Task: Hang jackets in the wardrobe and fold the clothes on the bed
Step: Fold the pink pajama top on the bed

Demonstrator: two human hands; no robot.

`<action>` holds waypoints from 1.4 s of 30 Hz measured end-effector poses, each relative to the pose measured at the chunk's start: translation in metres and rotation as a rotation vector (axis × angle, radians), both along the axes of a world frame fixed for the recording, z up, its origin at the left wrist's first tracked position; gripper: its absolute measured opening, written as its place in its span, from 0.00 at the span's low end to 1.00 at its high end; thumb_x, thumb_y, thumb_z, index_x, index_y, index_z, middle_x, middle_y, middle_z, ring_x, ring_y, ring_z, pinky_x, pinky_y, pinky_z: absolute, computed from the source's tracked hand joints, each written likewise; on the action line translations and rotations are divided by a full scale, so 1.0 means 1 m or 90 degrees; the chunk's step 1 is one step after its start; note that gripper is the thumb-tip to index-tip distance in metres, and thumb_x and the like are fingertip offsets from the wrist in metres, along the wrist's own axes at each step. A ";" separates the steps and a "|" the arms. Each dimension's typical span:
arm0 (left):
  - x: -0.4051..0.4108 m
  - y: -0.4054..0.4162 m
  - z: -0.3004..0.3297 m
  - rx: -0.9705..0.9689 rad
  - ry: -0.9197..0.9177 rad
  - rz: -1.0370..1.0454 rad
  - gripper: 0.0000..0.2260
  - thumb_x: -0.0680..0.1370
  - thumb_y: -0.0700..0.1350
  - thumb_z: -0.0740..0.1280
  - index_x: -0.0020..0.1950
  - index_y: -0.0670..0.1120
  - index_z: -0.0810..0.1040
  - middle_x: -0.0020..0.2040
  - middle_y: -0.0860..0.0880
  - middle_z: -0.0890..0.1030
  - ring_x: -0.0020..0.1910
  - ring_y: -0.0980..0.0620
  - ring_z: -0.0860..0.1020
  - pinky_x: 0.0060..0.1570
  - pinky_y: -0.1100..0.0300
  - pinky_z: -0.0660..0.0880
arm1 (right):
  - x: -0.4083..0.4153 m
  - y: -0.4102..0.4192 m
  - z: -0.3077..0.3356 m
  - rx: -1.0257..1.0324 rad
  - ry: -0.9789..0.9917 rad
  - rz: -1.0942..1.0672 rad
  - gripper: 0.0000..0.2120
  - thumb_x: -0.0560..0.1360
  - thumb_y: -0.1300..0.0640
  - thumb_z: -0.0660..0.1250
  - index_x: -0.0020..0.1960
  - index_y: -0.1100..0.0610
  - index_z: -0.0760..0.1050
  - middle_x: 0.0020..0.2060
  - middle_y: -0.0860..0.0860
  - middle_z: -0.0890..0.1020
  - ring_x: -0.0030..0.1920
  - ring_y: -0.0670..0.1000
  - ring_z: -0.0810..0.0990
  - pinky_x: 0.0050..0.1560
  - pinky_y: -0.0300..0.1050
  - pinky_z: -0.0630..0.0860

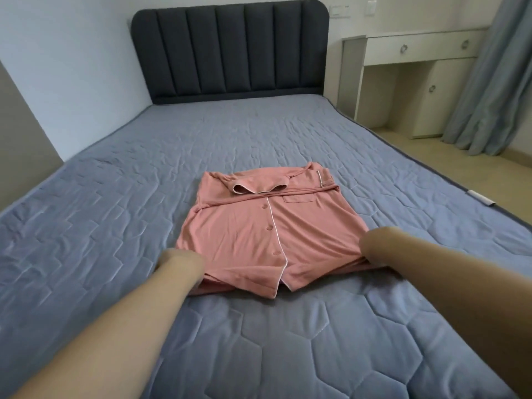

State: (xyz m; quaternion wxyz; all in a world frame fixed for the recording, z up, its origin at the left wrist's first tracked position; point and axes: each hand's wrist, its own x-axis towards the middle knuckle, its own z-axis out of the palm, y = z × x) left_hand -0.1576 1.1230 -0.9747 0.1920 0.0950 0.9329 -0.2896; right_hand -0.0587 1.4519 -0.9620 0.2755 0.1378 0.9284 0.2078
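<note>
A pink button-up pyjama shirt (259, 226) with white piping lies front up in the middle of the bed (115, 226), its sleeves folded across under the collar. My left hand (180, 263) grips the shirt's near left hem corner, fingers tucked under the cloth. My right hand (374, 249) grips the near right hem corner the same way. The hem between them is lifted a little and wrinkled. Most of my fingers are hidden under the fabric.
The bed has a blue quilted cover and a dark padded headboard (230, 50). A white desk with drawers (417, 76) and a blue curtain (495, 82) stand at the right. A small white object (482, 197) lies at the bed's right edge.
</note>
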 end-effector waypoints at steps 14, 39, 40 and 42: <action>-0.123 0.002 0.039 0.196 0.335 0.134 0.17 0.79 0.43 0.56 0.63 0.49 0.78 0.64 0.48 0.79 0.64 0.48 0.76 0.63 0.53 0.64 | -0.132 0.031 0.039 -0.124 0.423 -0.168 0.11 0.75 0.63 0.58 0.53 0.54 0.74 0.52 0.52 0.79 0.51 0.56 0.78 0.50 0.47 0.70; -0.345 0.085 -0.092 0.465 0.562 0.138 0.11 0.79 0.44 0.60 0.56 0.39 0.76 0.57 0.35 0.71 0.58 0.36 0.68 0.57 0.44 0.64 | -0.367 0.098 -0.104 -0.177 0.698 -0.240 0.20 0.79 0.53 0.53 0.62 0.65 0.72 0.61 0.63 0.71 0.63 0.63 0.68 0.65 0.56 0.62; -0.348 0.084 -0.086 0.462 0.602 0.095 0.09 0.77 0.41 0.62 0.53 0.37 0.75 0.55 0.34 0.72 0.56 0.35 0.69 0.54 0.43 0.64 | -0.370 0.102 -0.095 -0.150 0.690 -0.219 0.20 0.79 0.54 0.53 0.62 0.65 0.72 0.60 0.63 0.71 0.62 0.63 0.68 0.64 0.55 0.62; -0.362 0.077 -0.068 0.490 0.680 0.041 0.08 0.75 0.38 0.64 0.51 0.34 0.74 0.54 0.32 0.71 0.54 0.33 0.69 0.52 0.42 0.65 | -0.375 0.116 -0.070 -0.084 0.684 -0.167 0.17 0.78 0.57 0.53 0.61 0.63 0.72 0.59 0.62 0.69 0.60 0.62 0.67 0.61 0.54 0.62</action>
